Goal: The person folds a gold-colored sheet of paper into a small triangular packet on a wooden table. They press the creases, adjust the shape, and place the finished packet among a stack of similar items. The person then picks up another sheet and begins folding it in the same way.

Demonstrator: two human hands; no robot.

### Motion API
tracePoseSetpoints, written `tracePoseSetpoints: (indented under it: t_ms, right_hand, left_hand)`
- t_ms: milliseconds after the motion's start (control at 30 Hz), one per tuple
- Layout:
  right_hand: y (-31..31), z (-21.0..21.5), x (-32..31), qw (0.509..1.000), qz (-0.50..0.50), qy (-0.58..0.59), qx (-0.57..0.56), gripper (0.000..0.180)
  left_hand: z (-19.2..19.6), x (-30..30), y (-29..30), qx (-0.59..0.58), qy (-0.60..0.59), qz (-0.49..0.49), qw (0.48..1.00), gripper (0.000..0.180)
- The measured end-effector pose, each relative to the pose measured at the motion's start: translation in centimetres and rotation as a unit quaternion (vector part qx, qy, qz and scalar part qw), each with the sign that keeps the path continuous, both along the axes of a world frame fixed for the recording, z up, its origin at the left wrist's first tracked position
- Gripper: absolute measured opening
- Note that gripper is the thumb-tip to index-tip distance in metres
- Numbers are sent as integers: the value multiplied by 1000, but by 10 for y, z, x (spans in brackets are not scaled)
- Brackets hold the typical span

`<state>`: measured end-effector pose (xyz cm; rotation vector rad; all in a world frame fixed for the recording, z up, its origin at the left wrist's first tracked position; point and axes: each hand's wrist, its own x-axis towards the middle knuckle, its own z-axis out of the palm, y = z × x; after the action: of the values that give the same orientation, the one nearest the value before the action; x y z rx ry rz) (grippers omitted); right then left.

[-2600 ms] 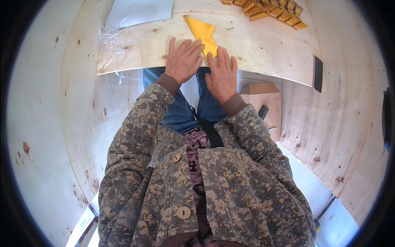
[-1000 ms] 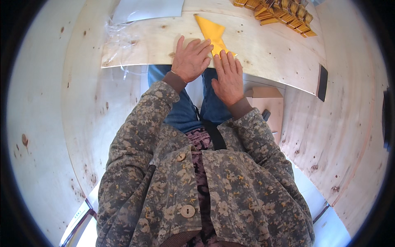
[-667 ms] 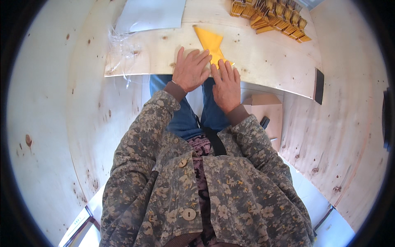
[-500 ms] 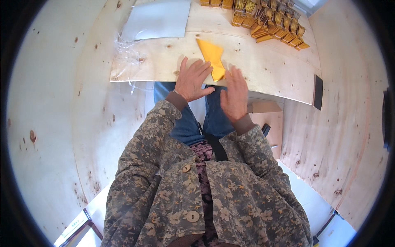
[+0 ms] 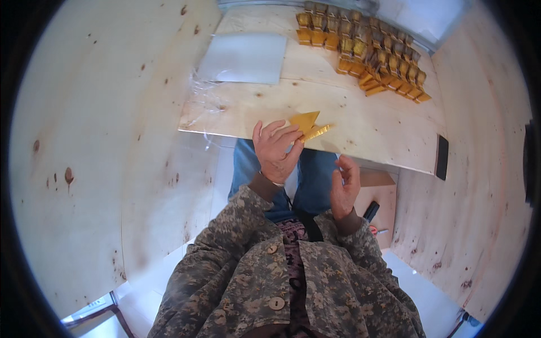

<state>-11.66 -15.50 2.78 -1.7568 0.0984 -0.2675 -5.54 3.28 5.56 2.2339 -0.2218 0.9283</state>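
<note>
I'm watching my left hand [image 5: 275, 151] pinching the folded yellow sheet [image 5: 305, 120] at the worktop's [image 5: 383, 127] near edge; if that pinch is slackening, the folds could be springing open. Further right, my right hand [image 5: 345, 188] is hovering half-curled, apparently empty.

head view; fisheye, left of side-by-side pair; faces down; jacket [image 5: 332, 276] close below; tabletop [image 5: 372, 124] farther off
</note>
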Motion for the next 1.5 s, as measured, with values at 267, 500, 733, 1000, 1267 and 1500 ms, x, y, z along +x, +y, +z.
tracePoseSetpoints:
  t_ms: [267,500,733,1000,1267,1500]
  right_hand:
    - [55,61,21,898,275,74,335,38]
    - [85,92,31,870,189,1,456,35]
    - [62,118,31,885,169,-31,432,21]
    - [50,135,24,905,160,-67,389,18]
    - [59,136,18,899,192,-81,386,22]
    - [64,135,16,911,207,-20,355,21]
  left_hand:
    - [95,-28,-19,-728,182,-63,659,11]
    - [103,-44,-32,-701,141,-86,694,10]
    - [118,-51,-27,-608,104,-153,772,33]
    - [140,-57,6,-592,209,-200,752,31]
    - [144,-58,-7,-628,177,-174,738,29]
    - [141,-60,-14,-614,179,-154,753,27]
